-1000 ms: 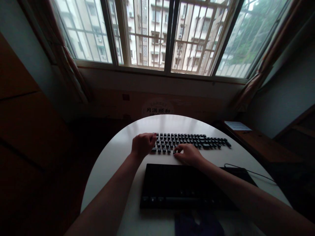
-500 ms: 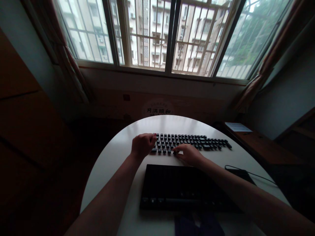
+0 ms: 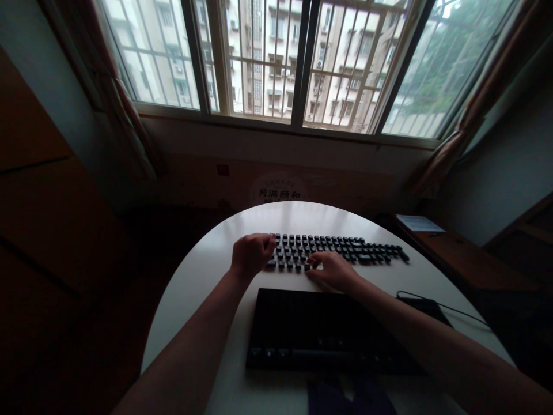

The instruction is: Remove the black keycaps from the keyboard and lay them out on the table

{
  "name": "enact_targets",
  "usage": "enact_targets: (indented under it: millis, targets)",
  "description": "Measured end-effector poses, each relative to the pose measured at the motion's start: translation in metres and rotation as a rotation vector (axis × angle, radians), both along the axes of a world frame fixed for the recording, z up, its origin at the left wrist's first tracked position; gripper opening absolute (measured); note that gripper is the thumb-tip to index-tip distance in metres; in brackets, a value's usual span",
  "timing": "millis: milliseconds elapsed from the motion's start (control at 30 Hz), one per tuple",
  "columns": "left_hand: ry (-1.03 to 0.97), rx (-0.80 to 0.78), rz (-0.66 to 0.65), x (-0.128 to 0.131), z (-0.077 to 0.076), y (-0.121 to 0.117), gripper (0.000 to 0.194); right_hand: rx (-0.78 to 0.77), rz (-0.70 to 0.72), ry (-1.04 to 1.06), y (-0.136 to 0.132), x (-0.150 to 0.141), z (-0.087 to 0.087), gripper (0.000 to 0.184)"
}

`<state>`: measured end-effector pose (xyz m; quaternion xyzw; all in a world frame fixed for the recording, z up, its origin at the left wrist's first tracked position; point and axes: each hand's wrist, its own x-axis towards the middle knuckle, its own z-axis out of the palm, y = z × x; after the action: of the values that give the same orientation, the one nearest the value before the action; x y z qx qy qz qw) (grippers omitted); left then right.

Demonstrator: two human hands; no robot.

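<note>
Loose black keycaps (image 3: pixel 328 245) lie in keyboard-like rows on the white round table (image 3: pixel 194 276). My left hand (image 3: pixel 252 253) is closed beside the left end of these rows; whatever its curled fingers hold, if anything, is hidden. At the nearest row, my right hand (image 3: pixel 332 270) has its thumb and forefinger apart, with a gap between them, close to a single keycap (image 3: pixel 307 267). Nearer to me sits a black keyboard (image 3: pixel 311 323); a few caps show along its front edge, while my right forearm covers its right part.
A dark flat object (image 3: pixel 425 308) and a black cable (image 3: pixel 453 310) lie at the table's right. Something dark purple (image 3: pixel 352 397) is by the near edge. A brown desk (image 3: pixel 458 253) bearing a paper sheet (image 3: pixel 420 223) stands beyond, below the barred window (image 3: pixel 298 69).
My right thumb and forefinger have parted from the keycap they were touching, which now shows more fully in its row. My left hand looks the same.
</note>
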<state>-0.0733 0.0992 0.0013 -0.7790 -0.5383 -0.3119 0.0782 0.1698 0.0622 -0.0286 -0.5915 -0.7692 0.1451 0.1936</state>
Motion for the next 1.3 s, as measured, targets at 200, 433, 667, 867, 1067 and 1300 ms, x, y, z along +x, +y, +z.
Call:
enact_targets:
  millis: [200,433,667,867,1067,1300]
  targets:
    - [-0.010,0.001,-0.002,0.000,0.001,-0.001,0.047,-0.003,-0.041,-0.046,-0.001,-0.005,0.004,0.021]
    - [-0.023,0.029,-0.014,0.000,0.001,-0.001,0.046,-0.001,-0.046,-0.067,0.000,-0.007,0.007,0.020]
    - [-0.006,0.021,-0.016,0.001,0.002,0.000,0.045,0.019,-0.038,-0.074,-0.003,-0.007,0.013,0.019]
    - [-0.003,0.030,-0.018,0.001,0.003,-0.001,0.046,0.181,-0.063,0.229,-0.032,0.010,0.035,0.041]
    - [0.039,0.069,-0.024,0.002,0.005,-0.001,0.046,0.036,-0.086,0.729,-0.090,0.033,0.051,0.074]
    - [0.127,0.066,-0.030,0.016,0.041,-0.030,0.046,-0.274,0.164,0.907,-0.114,0.022,0.034,0.044]
